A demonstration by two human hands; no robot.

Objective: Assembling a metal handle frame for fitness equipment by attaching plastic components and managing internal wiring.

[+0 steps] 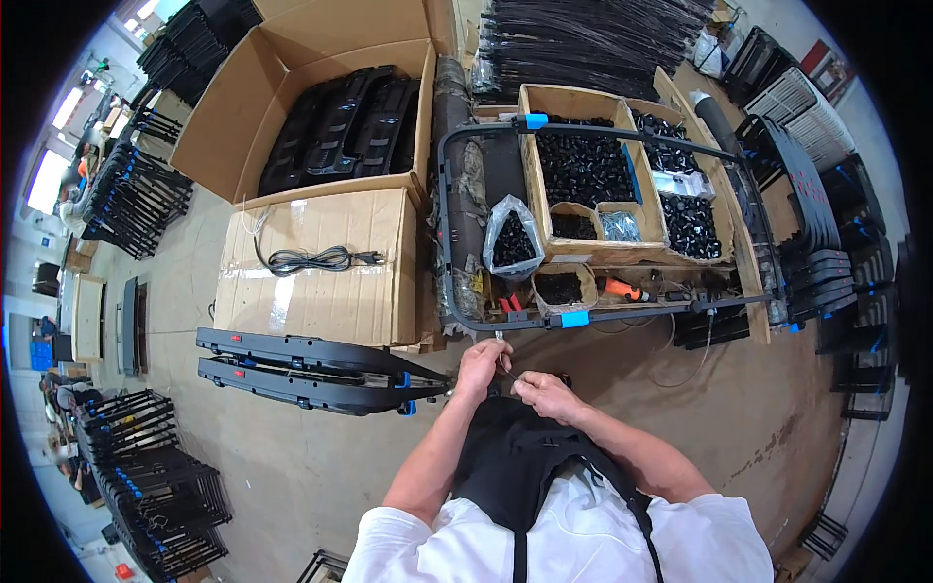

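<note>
At one o'clock from the worker [432, 457], the black frame [641, 313] wears bright blue wraps [575, 319], and an orange-and-black tool [622, 289] glows. At eleven, the closed box [355, 291] is brown; at ten, black panels [321, 352] carry red flecks. The apron [510, 457] is black, the shirt [583, 525] white.

It is bright. Windows [46, 183] on the left glare white. The hands [547, 395] look clear, but the far left is fuzzy. Lines bend near the round, black edges.

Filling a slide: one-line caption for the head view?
Left hand and right hand close together beside a black tubular frame, compartmented wooden tray of small black parts ahead.
</note>
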